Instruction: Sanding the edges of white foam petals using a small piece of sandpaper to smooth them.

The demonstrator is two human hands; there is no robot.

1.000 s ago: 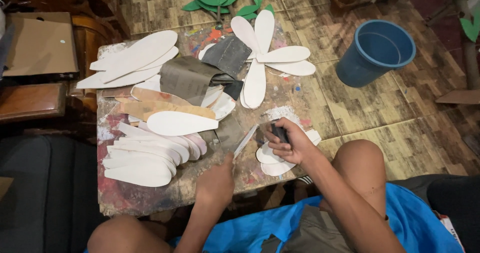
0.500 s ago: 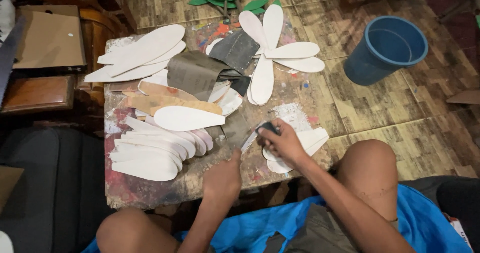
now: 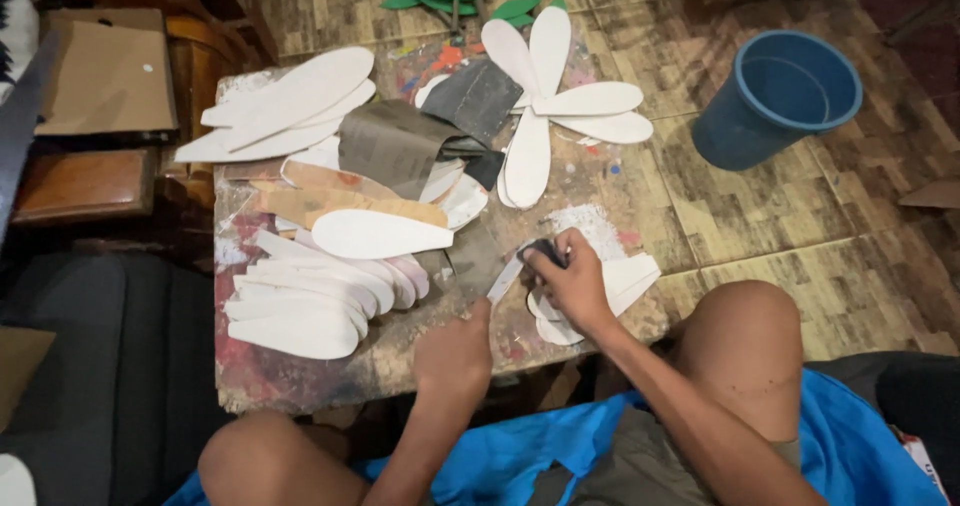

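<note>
Right hand [image 3: 570, 286] has slid slightly toward the near edge of the bench [image 3: 300, 381] compared with a second ago, fingers clamped on a small dark sanding pad [image 3: 543, 251] pressed against a white petal-shaped piece [image 3: 505, 278]. Left hand [image 3: 455, 351] sits in much the same spot, fist-like at the near end of that piece; fingers hidden, so cannot tell if they grip it. The piece sits tilted on the bench's front right part, over other white cut-outs [image 3: 630, 276]. Small shift only: the rubbing stroke looks ongoing, judged from the pad's changed place.

No printed packages or labels readable. Flat brown cardboard [image 3: 105, 76] lies far left, off the bench. Grey-brown sandpaper sheets [image 3: 400, 146] lie mid-bench. A stack of white petals [image 3: 300, 306] sits left, a fanned white flower shape [image 3: 560, 96] at the far edge. Blue bucket [image 3: 780, 96] stands on the floor, right.
</note>
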